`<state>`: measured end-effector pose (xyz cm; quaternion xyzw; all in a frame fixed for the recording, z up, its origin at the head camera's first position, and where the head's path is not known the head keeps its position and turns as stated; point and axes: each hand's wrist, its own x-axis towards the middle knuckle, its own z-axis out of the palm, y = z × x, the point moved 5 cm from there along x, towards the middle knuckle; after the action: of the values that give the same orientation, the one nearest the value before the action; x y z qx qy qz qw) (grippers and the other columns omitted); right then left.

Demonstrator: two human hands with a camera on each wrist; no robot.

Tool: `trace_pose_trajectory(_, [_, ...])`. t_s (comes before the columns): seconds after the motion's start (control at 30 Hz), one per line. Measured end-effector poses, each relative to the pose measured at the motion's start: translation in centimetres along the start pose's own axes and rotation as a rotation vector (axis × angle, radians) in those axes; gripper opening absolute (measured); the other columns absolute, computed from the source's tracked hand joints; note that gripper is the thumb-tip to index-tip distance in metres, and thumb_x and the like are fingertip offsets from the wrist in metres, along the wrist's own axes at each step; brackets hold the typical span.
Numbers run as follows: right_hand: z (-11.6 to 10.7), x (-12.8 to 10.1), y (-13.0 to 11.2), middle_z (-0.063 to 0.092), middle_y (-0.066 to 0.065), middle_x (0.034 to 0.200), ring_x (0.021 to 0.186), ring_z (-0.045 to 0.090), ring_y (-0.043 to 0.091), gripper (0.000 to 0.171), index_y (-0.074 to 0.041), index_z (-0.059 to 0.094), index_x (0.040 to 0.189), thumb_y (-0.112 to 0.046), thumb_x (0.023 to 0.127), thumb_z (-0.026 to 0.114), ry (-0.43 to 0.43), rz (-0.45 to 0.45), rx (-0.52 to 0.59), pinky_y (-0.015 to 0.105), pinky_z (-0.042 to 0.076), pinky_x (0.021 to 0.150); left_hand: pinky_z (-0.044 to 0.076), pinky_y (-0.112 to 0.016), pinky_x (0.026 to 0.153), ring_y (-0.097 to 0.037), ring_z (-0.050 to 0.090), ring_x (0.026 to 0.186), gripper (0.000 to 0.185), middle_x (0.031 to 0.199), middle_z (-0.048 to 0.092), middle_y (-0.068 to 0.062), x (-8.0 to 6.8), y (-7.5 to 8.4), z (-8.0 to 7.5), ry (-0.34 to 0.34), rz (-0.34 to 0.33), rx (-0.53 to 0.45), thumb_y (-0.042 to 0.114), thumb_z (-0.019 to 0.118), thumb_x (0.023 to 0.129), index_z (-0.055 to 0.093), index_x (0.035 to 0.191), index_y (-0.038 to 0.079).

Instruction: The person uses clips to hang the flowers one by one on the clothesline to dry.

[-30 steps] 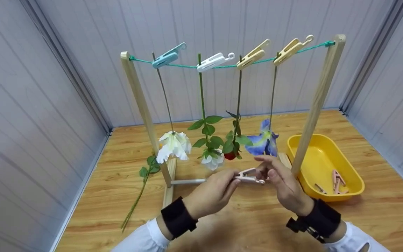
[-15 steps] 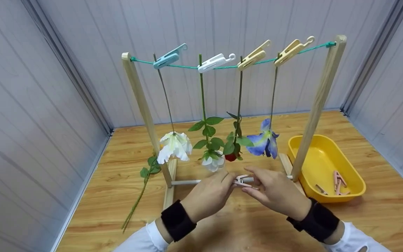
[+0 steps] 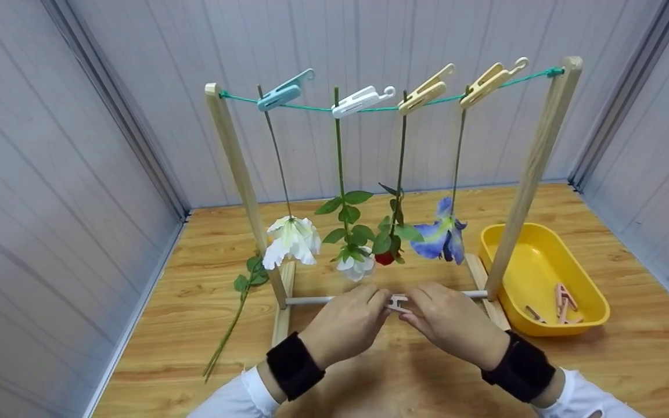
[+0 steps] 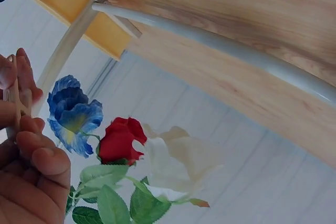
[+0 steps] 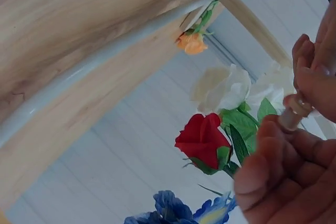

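Both hands meet low in front of the wooden rack, with a pale pink clothespin (image 3: 396, 302) between them. My left hand (image 3: 347, 323) pinches one end of it between thumb and fingers. At the other end, my right hand (image 3: 455, 324) pinches it with thumb and fingertips. Hanging head-down from the green cord (image 3: 314, 108) are a white ruffled flower (image 3: 292, 241), a white rose (image 3: 356, 264), a red rose (image 5: 203, 142) and a blue-violet iris-like flower (image 3: 440, 235). A blue clothespin (image 3: 279, 97), a white clothespin (image 3: 358, 104) and two yellow clothespins (image 3: 423, 98) grip their stems.
A yellow basin (image 3: 523, 273) at the right holds several pink clothespins (image 3: 565, 302). An orange rose (image 5: 192, 43) with a long green stem lies left of the rack's wooden post (image 3: 241, 186). A grey rod (image 3: 310, 301) joins the rack's feet behind the hands.
My right hand has come down and left from beside the clothespin and now pinches its free end. The left hand still holds the clothespin, slightly lower. The hanging flowers stay in place.
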<state>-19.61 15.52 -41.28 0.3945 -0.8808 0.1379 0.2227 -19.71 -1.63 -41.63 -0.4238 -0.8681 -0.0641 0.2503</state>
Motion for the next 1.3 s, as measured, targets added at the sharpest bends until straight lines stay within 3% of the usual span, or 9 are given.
trace_pose_trajectory(0.17, [-0.1,-0.1,-0.1,0.064,0.002,0.086,0.073,0.057,0.012,0.022,-0.005,0.068,0.100,-0.015,0.093,0.087,0.077,-0.055,0.014,0.026,0.053,0.061,0.056,-0.027,0.070,-0.012,0.061,0.082,0.024,0.102,0.066,-0.002,-0.4,-1.0,-0.7,-0.001,-0.055,-0.088,0.028,0.066,0.109,0.067,0.123,0.008])
trace_pose_trajectory(0.3, [-0.4,-0.4,0.0,0.063,0.000,0.081,0.070,0.055,0.011,0.025,-0.007,0.066,0.095,-0.011,0.088,0.090,0.122,-0.079,0.018,0.025,0.051,0.058,0.060,-0.029,0.074,-0.014,0.066,0.086,0.036,0.110,0.069,-0.005,-1.1,-2.0,-1.7,0.035,-0.113,-0.089,0.030,0.067,0.108,0.066,0.133,0.004])
trace_pose_trajectory(0.43, [-0.6,-0.7,0.3,0.061,-0.001,0.078,0.068,0.055,0.010,0.027,-0.008,0.064,0.093,-0.009,0.086,0.091,0.141,-0.079,0.014,0.026,0.050,0.058,0.062,-0.028,0.073,-0.015,0.067,0.085,0.036,0.113,0.070,-0.008,-1.9,-3.3,-2.9,0.092,-0.169,-0.098,0.027,0.070,0.106,0.066,0.132,0.002])
trace_pose_trajectory(0.6, [-0.5,-1.1,0.6,0.060,-0.002,0.077,0.067,0.055,0.010,0.027,-0.008,0.064,0.092,-0.008,0.086,0.090,0.147,-0.069,0.013,0.026,0.051,0.058,0.064,-0.032,0.078,-0.022,0.071,0.085,0.030,0.111,0.073,-0.014,-3.3,-5.4,-5.3,0.263,-0.196,-0.141,0.019,0.069,0.104,0.066,0.125,-0.003])
trace_pose_trajectory(0.73, [-0.4,-1.4,0.8,0.059,-0.003,0.076,0.066,0.053,0.009,0.026,-0.009,0.063,0.090,-0.009,0.088,0.089,0.150,-0.064,0.011,0.026,0.050,0.057,0.062,-0.033,0.067,-0.023,0.068,0.075,0.022,0.097,0.072,-0.016,-4.6,-7.9,-7.8,0.438,-0.217,-0.132,0.010,0.068,0.100,0.066,0.115,-0.007])
trace_pose_trajectory(0.87, [-0.4,-1.6,0.9,0.056,-0.004,0.074,0.065,0.051,0.008,0.025,-0.010,0.062,0.090,-0.011,0.091,0.087,0.155,-0.058,0.006,0.025,0.047,0.056,0.055,-0.033,0.057,-0.022,0.061,0.068,0.017,0.088,0.069,-0.015,-6.4,-11.2,-9.9,0.520,-0.322,-0.107,0.004,0.068,0.098,0.066,0.110,-0.008])
trace_pose_trajectory(0.97, [-0.5,-1.7,1.1,0.056,-0.005,0.074,0.065,0.050,0.007,0.025,-0.010,0.062,0.089,-0.012,0.091,0.087,0.160,-0.055,0.005,0.024,0.046,0.056,0.051,-0.034,0.058,-0.024,0.060,0.070,0.018,0.089,0.068,-0.017,-8.1,-13.7,-10.5,0.508,-0.446,-0.086,0.005,0.066,0.101,0.066,0.113,-0.009])
trace_pose_trajectory(1.07, [-0.5,-1.9,1.2,0.056,-0.005,0.074,0.065,0.049,0.006,0.025,-0.010,0.062,0.089,-0.012,0.091,0.087,0.159,-0.050,0.001,0.023,0.045,0.055,0.051,-0.037,0.060,-0.028,0.062,0.072,0.022,0.093,0.067,-0.020,-9.7,-15.7,-10.0,0.443,-0.556,-0.072,0.007,0.063,0.105,0.064,0.119,-0.010])
trace_pose_trajectory(1.3, [-0.6,-2.1,1.3,0.057,-0.006,0.075,0.065,0.050,0.006,0.025,-0.012,0.062,0.090,-0.014,0.092,0.087,0.129,-0.030,-0.019,0.023,0.046,0.055,0.060,-0.057,0.075,-0.045,0.072,0.093,0.034,0.113,0.068,-0.030,-12.5,-19.0,-6.5,0.151,-0.759,-0.103,0.019,0.068,0.107,0.064,0.124,-0.010])
